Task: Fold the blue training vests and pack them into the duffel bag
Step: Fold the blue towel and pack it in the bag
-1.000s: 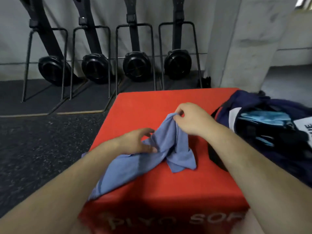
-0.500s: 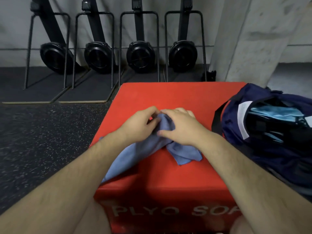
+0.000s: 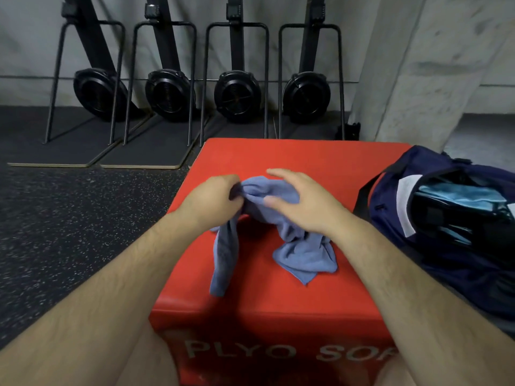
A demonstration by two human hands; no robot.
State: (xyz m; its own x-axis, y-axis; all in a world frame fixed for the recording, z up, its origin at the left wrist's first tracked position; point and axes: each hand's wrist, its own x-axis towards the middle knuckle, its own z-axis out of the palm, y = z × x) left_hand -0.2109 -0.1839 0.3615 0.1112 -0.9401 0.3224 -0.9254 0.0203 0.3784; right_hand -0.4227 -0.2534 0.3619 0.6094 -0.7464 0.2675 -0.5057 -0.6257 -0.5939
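A red box (image 3: 306, 157) stands in the middle of the room, its top flat. White letters (image 3: 278, 352) on its near face read "PLYO SO", cut off at the right. The floor (image 3: 69, 232) to the left is black rubber with pale specks. Farther off, four black rowers (image 3: 237, 96) stand upright in a row against the grey wall (image 3: 28, 51), each on thin metal legs. Dark mats (image 3: 139, 151) with pale edges lie under the left ones. A concrete pillar (image 3: 418, 79) rises at far right, with a small black object (image 3: 348, 130) at its foot, too dim to make out.
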